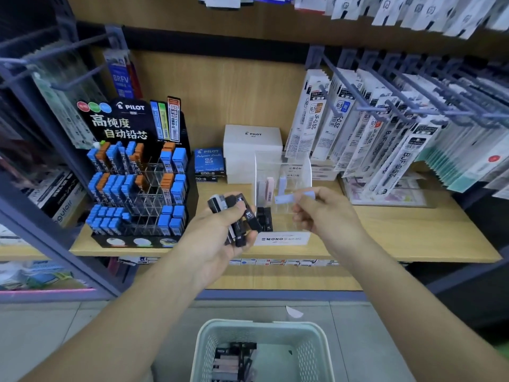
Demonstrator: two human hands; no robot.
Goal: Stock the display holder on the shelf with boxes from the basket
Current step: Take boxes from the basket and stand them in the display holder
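A clear acrylic display holder point(283, 164) with a MONO label stands on the wooden shelf point(385, 232). Inside it stand a pink and a pale lilac box, with black boxes low at its front. My left hand point(217, 232) grips a bundle of several black boxes point(239, 216) just left of the holder. My right hand point(322, 210) pinches a pale lilac box point(294, 197) at the holder's front opening. Below, on the floor, a pale green basket point(314, 343) holds several more dark boxes.
A black Pilot lead display point(137, 172) with blue and orange cases fills the shelf's left. White Pilot cartons point(252, 142) sit behind the holder. Hanging refill packs on pegs point(385, 128) crowd the right, with peg tips jutting forward.
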